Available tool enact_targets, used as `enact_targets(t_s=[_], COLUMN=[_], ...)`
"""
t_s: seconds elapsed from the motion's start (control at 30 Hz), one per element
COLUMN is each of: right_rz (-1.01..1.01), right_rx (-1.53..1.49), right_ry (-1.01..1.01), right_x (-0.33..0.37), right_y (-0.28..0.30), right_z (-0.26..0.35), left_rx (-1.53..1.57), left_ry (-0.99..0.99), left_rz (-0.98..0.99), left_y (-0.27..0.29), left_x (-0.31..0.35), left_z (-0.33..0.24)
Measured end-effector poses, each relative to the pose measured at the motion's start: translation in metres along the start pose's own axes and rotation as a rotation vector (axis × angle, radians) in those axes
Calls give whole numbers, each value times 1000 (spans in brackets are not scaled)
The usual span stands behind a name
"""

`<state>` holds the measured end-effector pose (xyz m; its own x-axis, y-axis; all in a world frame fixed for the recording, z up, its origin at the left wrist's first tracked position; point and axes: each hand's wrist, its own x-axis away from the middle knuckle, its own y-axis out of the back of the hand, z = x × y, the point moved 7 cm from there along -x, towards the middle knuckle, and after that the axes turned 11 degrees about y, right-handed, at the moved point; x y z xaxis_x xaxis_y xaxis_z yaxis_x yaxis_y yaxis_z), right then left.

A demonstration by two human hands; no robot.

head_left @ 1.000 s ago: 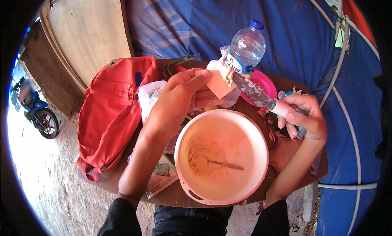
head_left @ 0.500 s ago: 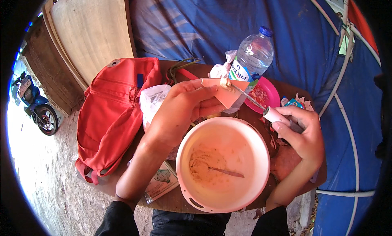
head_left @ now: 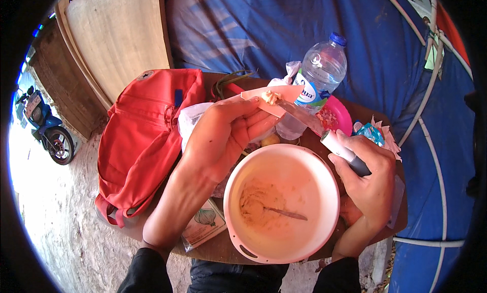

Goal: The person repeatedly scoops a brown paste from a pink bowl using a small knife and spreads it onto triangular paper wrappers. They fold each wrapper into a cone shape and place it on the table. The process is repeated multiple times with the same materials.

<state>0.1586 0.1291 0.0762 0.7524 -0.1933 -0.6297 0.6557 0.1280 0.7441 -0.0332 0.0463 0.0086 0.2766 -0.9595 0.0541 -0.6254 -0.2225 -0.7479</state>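
Note:
Above the far rim of the basin, my left hand point(head_left: 218, 125) pinches a thin, square, peach-coloured wrapper sheet point(head_left: 291, 93) between thumb and fingers. A small pale dollop of filling point(head_left: 270, 97) sits on the sheet. My right hand point(head_left: 369, 176) grips a knife point(head_left: 306, 118) by its white and dark handle, and the blade's tip reaches to the dollop. Below both hands stands a wide pale plastic basin point(head_left: 313, 181) with a beige paste point(head_left: 252, 197) smeared over its bottom. A utensil point(head_left: 286, 213) lies in the basin, its head hidden in the paste.
Behind my hands stand a large water bottle point(head_left: 324, 65) and a pink bowl point(head_left: 343, 113) of chopped bits. A red backpack point(head_left: 144, 141) and a plastic bag point(head_left: 188, 121) lie left, a flat packet point(head_left: 204, 227) near the basin, a blue wrapper point(head_left: 369, 134) right.
The knife blade has turned to show its broad side, and my right hand has shifted slightly. The wrapper sheet has tilted flatter, with the dollop now plainly visible on it.

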Motion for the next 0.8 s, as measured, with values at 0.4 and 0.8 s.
enact_targets(t_s=[0.4,0.8], right_rz=[52,-137], right_rx=[34,-376], right_ry=[-51,-313], right_x=[11,8], right_y=[20,18], right_z=[-2,-19], left_rx=[5,-64], left_ry=[-5,-145], left_rz=[7,38], left_y=[0,-2], left_x=[-4,3], left_z=[3,-6])
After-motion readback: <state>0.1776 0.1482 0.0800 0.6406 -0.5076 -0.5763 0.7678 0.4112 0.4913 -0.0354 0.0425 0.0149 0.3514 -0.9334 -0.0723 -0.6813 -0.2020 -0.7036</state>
